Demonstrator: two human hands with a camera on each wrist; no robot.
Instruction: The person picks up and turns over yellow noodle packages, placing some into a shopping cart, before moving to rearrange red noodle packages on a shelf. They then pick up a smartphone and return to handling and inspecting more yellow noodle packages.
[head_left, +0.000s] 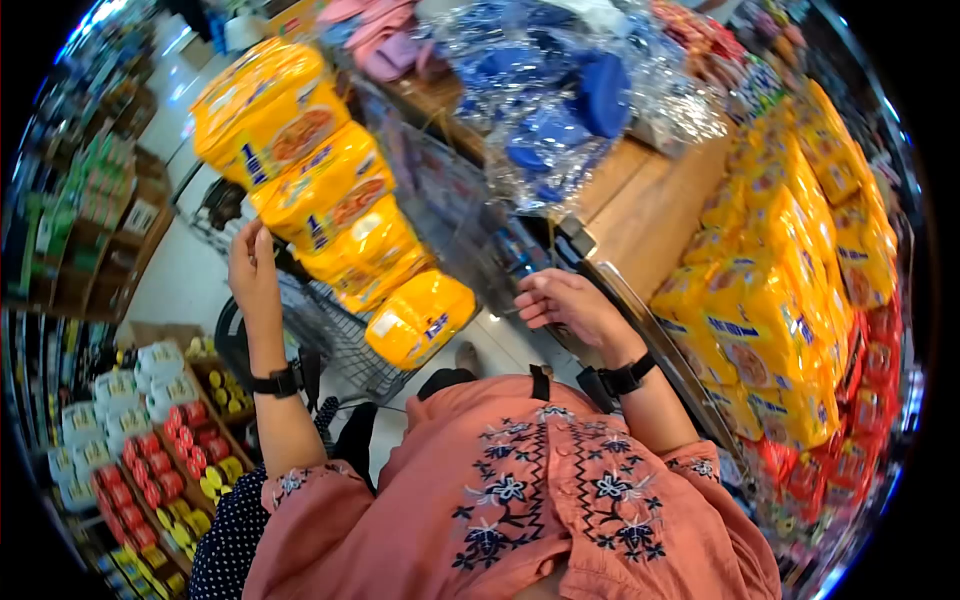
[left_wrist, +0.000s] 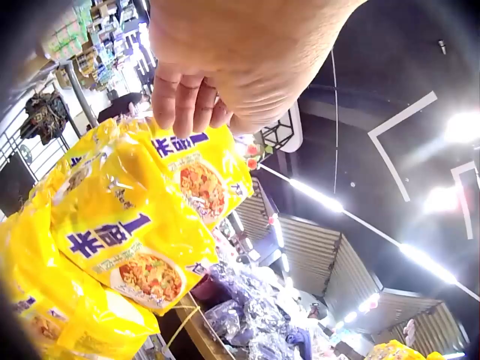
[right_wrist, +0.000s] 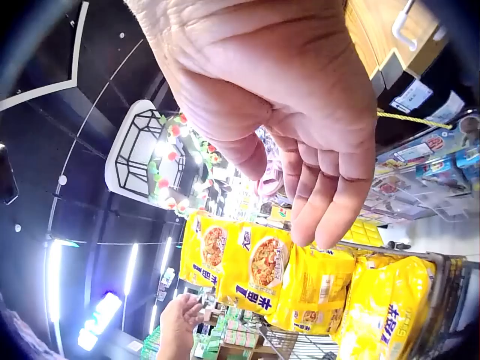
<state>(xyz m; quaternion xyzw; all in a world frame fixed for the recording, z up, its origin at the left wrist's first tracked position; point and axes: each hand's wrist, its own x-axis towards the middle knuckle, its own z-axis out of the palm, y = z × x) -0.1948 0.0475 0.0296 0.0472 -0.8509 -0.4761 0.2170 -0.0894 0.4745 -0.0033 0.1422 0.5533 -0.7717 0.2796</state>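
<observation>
We see the left hand (head_left: 252, 268) up against the left side of a crooked stack of glossy yellow plastic noodle multi-packs (head_left: 335, 200), which rises out of a grey wire shopping cart (head_left: 335, 340). Grip there is spread: fingers (left_wrist: 187, 105) laid fairly straight on the top pack's film, not closed round it. The right hand (head_left: 565, 303) hovers just beside the cart's right side. Its grip is loose, w/ fingers (right_wrist: 330, 195) relaxed & holding nothing.

Handling, as we judge it: packs prob. light, puffy, w/ soft film, slippery pack on pack. Contents likely brittle, so no hard squeeze. Stack isn't plumb, so the best hold looks like flat palms on both sides, or a hand under the lowest pack. Film corners alone would likely slip.

Edges/room: cart rim below. A wooden shelf surface (head_left: 640, 200) w/ a clear bag of blue items (head_left: 560, 100) sits close behind. A wall of yellow & red packets (head_left: 790, 270) stands on the right. The pale floor (head_left: 190, 280) on the left gives most room.
</observation>
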